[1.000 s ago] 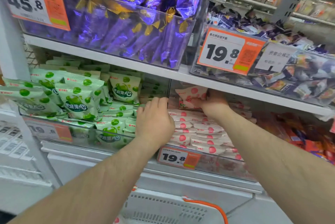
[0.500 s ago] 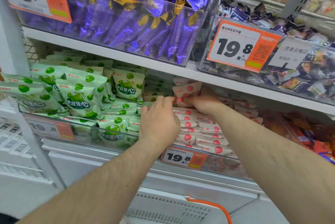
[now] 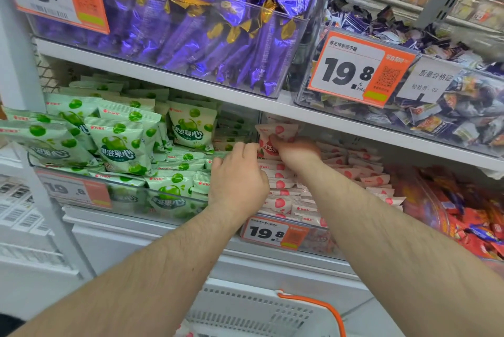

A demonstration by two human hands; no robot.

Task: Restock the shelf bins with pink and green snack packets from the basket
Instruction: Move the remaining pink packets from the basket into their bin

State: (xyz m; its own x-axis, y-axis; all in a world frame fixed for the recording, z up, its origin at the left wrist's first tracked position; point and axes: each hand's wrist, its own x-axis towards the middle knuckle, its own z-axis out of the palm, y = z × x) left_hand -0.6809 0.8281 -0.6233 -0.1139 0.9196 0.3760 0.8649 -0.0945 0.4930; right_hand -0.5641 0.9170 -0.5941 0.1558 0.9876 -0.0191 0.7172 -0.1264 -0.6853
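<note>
Filling the left bin [image 3: 81, 173] on the lower shelf, green snack packets [image 3: 120, 145] lie heaped, several standing upright against one another, and an orange price tag [image 3: 73, 190] sits on the clear front wall below them. Just right of that heap the left hand [image 3: 237, 175] hovers over the divide between the two bins, its fingers loosely curled with the tips touching the standing pink packet [image 3: 275, 134]; whether they actually pinch it cannot be told. The right hand [image 3: 296, 152] reaches into the right bin [image 3: 313, 238] and holds that same pink packet upright, thumb and fingers closed on its lower edge, at the back left corner of the bin. Beneath both hands, rows of pink snack packets [image 3: 286, 200] lie flat and stacked, with a 19.8 price tag [image 3: 272, 233] on the bin front. Further right a bin of red wrapped sweets [image 3: 469, 214] stands. On the shelf above sit purple wrapped bars [image 3: 212, 36]. At the bottom edge the white basket [image 3: 253, 312] with its orange handle shows between the forearms.
</note>
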